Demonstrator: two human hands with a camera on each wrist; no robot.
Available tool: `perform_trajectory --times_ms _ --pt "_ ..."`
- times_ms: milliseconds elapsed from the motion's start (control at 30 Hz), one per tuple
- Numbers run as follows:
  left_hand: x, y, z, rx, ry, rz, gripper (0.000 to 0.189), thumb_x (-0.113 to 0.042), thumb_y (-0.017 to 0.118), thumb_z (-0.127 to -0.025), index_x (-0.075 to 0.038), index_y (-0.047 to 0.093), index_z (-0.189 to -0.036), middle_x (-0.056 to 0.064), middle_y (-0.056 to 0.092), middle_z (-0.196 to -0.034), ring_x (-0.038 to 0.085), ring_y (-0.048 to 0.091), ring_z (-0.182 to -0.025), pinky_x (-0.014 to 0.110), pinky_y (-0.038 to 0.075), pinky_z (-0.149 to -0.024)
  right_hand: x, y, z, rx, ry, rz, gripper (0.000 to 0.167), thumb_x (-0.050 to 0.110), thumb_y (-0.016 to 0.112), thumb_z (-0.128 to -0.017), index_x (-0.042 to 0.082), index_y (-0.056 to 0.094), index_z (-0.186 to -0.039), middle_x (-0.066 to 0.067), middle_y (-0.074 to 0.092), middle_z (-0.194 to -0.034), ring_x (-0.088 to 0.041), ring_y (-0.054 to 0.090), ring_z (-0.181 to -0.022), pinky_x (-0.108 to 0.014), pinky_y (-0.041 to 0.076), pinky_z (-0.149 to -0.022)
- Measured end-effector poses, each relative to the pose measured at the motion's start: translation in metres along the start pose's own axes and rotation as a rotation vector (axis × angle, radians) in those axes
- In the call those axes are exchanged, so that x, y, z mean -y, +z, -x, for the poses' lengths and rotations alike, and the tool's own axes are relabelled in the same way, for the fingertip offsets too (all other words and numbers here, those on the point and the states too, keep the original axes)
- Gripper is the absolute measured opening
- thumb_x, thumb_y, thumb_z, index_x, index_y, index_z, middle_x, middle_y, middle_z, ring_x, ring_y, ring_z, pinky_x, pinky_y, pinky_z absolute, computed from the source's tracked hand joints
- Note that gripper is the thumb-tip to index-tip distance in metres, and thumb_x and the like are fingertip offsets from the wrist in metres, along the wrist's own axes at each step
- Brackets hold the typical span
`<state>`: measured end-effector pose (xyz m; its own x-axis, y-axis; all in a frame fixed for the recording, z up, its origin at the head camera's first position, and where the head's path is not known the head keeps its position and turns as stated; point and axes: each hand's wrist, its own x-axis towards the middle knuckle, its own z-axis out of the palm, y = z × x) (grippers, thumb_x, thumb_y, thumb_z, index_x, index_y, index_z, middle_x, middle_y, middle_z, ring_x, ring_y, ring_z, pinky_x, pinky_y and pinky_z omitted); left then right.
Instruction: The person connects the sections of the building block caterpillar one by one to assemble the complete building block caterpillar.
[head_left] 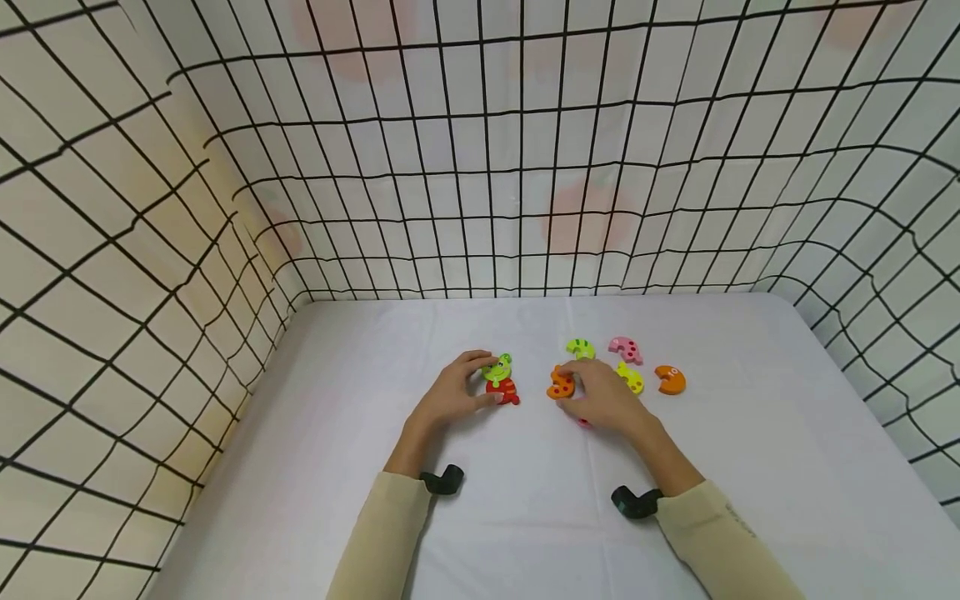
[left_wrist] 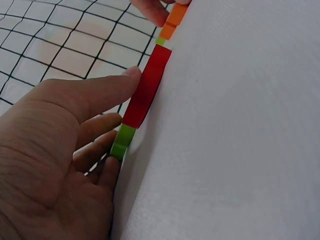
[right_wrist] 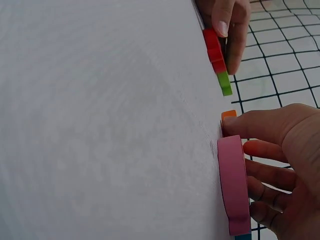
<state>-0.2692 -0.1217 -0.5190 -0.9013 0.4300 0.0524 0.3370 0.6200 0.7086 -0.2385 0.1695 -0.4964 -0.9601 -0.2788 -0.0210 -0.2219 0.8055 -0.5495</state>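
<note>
On the white tabletop, my left hand holds two joined-looking puzzle pieces between thumb and fingers. One is a green piece with a face; below it lies a red striped piece. The left wrist view shows the thumb against the red piece and fingers by the green piece. A short way to the right, my right hand pinches an orange spotted piece flat on the table. A pink piece lies close beneath that hand, mostly hidden in the head view.
Past the right hand lie a green striped piece, a pink spotted piece, a yellow spotted piece and an orange piece with a white marking. A black wire grid walls the table's back and sides.
</note>
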Motion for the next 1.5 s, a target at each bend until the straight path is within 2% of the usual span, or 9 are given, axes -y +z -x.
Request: perform_trajectory --times_ms 133,333,533,700,1000,1200,1500 --pt "-0.001 -0.001 0.001 0.011 -0.007 -0.003 0.069 -0.034 0.082 -0.087 -0.020 0.055 -0.149 0.002 0.047 -0.158 0.027 0.042 -0.149 0.051 0.035 -0.123 0.003 0.001 -0.001 -0.011 -0.010 -0.022 0.050 0.026 0.080 -0.088 0.008 0.066 -0.133 -0.013 0.066 -0.132 -0.029 0.059 -0.111 -0.051 0.053 -0.103" --pt "-0.003 -0.002 0.002 0.010 0.002 -0.006 0.069 -0.033 0.082 -0.088 -0.018 0.055 -0.149 0.003 0.048 -0.158 0.026 0.040 -0.151 0.050 0.034 -0.124 0.009 0.007 -0.002 -0.039 -0.022 -0.083 0.049 0.026 0.080 -0.088 0.013 0.066 -0.133 -0.003 0.066 -0.113 -0.021 0.056 -0.098 -0.035 0.053 -0.085" --pt "-0.003 -0.003 0.001 0.004 -0.001 0.038 0.056 -0.024 0.073 -0.095 -0.016 0.057 -0.148 0.003 0.048 -0.157 0.027 0.039 -0.151 0.051 0.031 -0.125 0.022 0.013 -0.002 -0.055 -0.060 -0.114 0.048 0.026 0.083 -0.085 0.015 0.068 -0.129 0.001 0.066 -0.105 -0.018 0.055 -0.091 -0.029 0.051 -0.075" --pt "-0.003 -0.003 0.001 0.004 0.007 0.053 0.054 -0.021 0.071 -0.096 -0.015 0.058 -0.147 0.004 0.049 -0.156 0.028 0.040 -0.151 0.052 0.031 -0.125 0.030 0.018 -0.002 -0.062 -0.100 -0.113 0.048 0.027 0.086 -0.083 0.013 0.071 -0.125 0.002 0.067 -0.102 -0.015 0.057 -0.084 -0.026 0.052 -0.071" --pt "-0.004 -0.003 0.001 0.001 0.000 0.049 0.054 -0.023 0.073 -0.096 -0.016 0.058 -0.147 0.003 0.049 -0.156 0.027 0.040 -0.151 0.051 0.031 -0.125 0.041 0.027 -0.003 -0.036 -0.118 -0.148 0.048 0.028 0.087 -0.082 0.011 0.072 -0.125 0.001 0.067 -0.100 -0.014 0.056 -0.081 -0.024 0.052 -0.070" --pt "-0.003 -0.002 0.002 0.000 -0.003 0.055 0.054 -0.022 0.073 -0.096 -0.015 0.058 -0.147 0.004 0.049 -0.156 0.028 0.040 -0.150 0.052 0.030 -0.125 0.044 0.034 -0.006 -0.057 -0.132 -0.148 0.044 0.025 0.087 -0.082 0.009 0.072 -0.121 0.001 0.063 -0.089 -0.012 0.053 -0.078 -0.023 0.048 -0.068" --pt "-0.002 -0.002 0.000 -0.013 0.008 0.058 0.054 -0.022 0.074 -0.095 -0.014 0.059 -0.146 0.003 0.050 -0.155 0.027 0.042 -0.150 0.050 0.031 -0.126 0.054 0.036 -0.005 -0.063 -0.052 -0.132 0.043 0.029 0.089 -0.080 0.012 0.071 -0.116 -0.001 0.060 -0.087 -0.016 0.053 -0.080 -0.026 0.050 -0.070"
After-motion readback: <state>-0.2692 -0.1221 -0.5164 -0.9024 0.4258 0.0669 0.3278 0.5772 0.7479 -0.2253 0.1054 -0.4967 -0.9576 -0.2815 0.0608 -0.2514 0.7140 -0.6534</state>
